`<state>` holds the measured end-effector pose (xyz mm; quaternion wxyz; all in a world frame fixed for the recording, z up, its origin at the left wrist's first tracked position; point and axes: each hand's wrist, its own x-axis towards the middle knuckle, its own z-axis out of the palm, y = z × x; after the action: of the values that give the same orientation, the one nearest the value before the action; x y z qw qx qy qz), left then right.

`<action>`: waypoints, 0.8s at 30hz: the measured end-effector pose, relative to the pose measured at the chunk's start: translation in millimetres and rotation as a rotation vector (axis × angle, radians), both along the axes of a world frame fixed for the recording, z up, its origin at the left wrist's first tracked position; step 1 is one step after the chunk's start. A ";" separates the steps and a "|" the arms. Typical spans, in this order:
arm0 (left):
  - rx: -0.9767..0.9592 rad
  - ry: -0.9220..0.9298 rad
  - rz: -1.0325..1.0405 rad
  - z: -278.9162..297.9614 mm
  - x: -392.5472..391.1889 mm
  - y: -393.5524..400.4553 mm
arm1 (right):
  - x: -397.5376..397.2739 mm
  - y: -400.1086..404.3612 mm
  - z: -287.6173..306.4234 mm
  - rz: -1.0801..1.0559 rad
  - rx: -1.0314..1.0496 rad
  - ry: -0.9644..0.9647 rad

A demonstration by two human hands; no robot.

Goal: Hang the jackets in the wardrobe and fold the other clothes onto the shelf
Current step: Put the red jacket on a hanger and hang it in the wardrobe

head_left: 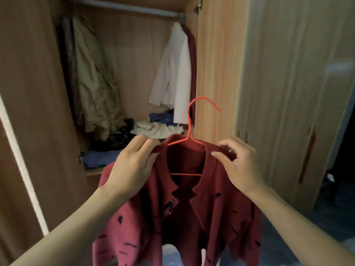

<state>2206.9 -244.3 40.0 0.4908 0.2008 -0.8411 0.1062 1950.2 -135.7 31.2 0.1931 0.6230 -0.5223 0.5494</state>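
A red jacket [217, 204] with black marks hangs on a red wire hanger [189, 120] in front of the open wardrobe. My left hand [132, 166] grips the jacket's left shoulder at the collar. My right hand [237, 162] pinches its right shoulder. The hanger's hook points up, below the wardrobe rail [130, 7]. On the rail hang a beige jacket [94, 79] at the left and a white jacket [176, 73] with a dark red garment behind it at the right. Loose clothes [153, 125] lie heaped on the shelf [94, 171].
The open wardrobe door [28, 112] stands at the left. A wooden side panel [217, 64] and closed doors [288, 93] with a red handle [307, 156] are at the right. Folded blue cloth [98, 157] lies at the shelf's front.
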 end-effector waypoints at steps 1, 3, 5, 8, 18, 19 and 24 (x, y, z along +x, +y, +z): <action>-0.001 -0.005 0.023 2.6 -1.8 -7.8 | -2.6 -10.7 0.8 0.006 -0.004 0.001; -0.013 -0.004 0.065 6.6 -5.8 -21.7 | -8.2 -31.0 1.8 0.028 -0.005 0.010; -0.030 0.010 0.097 8.5 -10.1 -33.0 | -14.1 -51.8 2.4 0.083 -0.006 0.013; -0.029 0.029 0.092 4.9 -13.6 -50.2 | -23.1 -81.0 0.5 0.129 0.001 -0.002; -0.027 0.182 0.112 -12.3 -21.8 -108.7 | -43.9 -122.3 -17.9 0.122 0.173 -0.014; -0.028 0.200 0.118 -13.9 -20.7 -112.9 | -46.1 -123.4 -18.0 0.121 0.190 -0.007; -0.008 0.278 0.135 -22.3 -11.0 -132.5 | -53.7 -129.3 -18.1 0.100 0.347 0.027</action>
<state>2195.9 -376.8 17.7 0.5951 0.2677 -0.7492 0.1132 1896.5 -265.0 13.1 0.0619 0.6794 -0.5749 0.4517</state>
